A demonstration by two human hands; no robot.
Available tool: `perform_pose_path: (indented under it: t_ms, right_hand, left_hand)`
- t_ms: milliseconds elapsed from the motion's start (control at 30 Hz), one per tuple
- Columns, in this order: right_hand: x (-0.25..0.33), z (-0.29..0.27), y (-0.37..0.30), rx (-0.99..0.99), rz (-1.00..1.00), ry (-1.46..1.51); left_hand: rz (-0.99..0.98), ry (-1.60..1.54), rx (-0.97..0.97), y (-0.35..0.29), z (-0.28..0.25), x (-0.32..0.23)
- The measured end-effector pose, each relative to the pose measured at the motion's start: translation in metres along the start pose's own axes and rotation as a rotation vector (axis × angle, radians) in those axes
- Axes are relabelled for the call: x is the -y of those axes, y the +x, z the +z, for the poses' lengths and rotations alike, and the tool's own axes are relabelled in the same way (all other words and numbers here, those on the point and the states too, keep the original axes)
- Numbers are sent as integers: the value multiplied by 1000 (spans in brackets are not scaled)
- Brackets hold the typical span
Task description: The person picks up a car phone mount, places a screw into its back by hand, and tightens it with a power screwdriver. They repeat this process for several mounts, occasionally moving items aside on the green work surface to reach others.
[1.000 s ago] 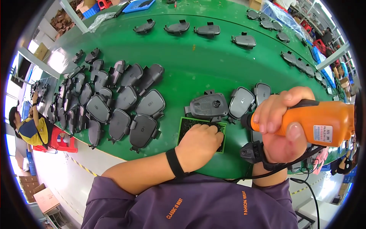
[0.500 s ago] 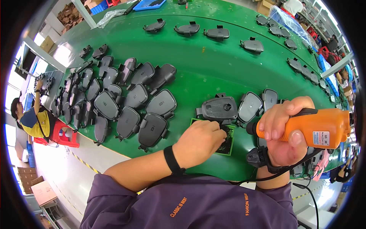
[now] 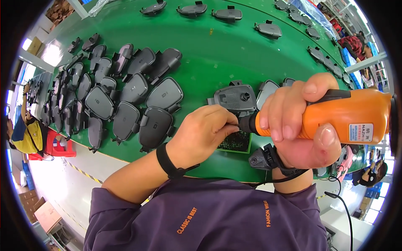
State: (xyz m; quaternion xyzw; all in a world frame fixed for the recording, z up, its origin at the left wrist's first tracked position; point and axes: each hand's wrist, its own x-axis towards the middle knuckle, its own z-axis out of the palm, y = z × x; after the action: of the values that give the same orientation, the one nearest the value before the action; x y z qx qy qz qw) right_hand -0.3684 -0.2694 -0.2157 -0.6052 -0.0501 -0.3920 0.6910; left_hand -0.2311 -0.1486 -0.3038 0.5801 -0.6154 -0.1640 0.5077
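Note:
My right hand (image 3: 289, 113) is wrapped round an orange electric screwdriver (image 3: 335, 115), held sideways with its black nose pointing left. Right at that nose, my left hand (image 3: 203, 131) has thumb and forefinger pinched together; whatever sits between them is too small to make out. Below the fingertips lies a shallow green tray (image 3: 250, 145) of tiny black pieces, partly covered by my left hand. Just beyond it a dark grey phone holder (image 3: 228, 98) lies with its round knob up. Another phone holder (image 3: 266, 93) beside it is partly hidden behind my right hand.
Many phone holders (image 3: 125, 121) crowd the left of the green table (image 3: 197, 62). A spaced row of phone holders (image 3: 226, 14) runs along the far side, with others at the far right. A person (image 3: 29, 134) is by a red stool (image 3: 58, 144) at left. A black cable (image 3: 345, 209) hangs at right.
The screwdriver has moved left, bringing its nose to my left fingertips. My left hand has lifted slightly from the green tray, still pinched. The whole view has shifted a little.

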Motion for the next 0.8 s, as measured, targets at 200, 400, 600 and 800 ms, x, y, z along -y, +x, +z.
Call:
perform_pose_path:
  t_ms: [200, 400, 600, 800]
  right_hand:
    - [-2, 4, 1, 16, 15, 15]
    - [-1, 14, 5, 41, 107, -156]
    - [-17, 0, 19, -32, 69, -182]
    - [-49, 2, 49, -140, 14, -135]
  left_hand:
    - [41, -65, -34, -4, -1, 4]
    - [86, 38, -29, -7, -5, 4]
    - [-47, 223, -125, -5, -10, 4]
    - [-376, 154, -222, 9, 3, 20]
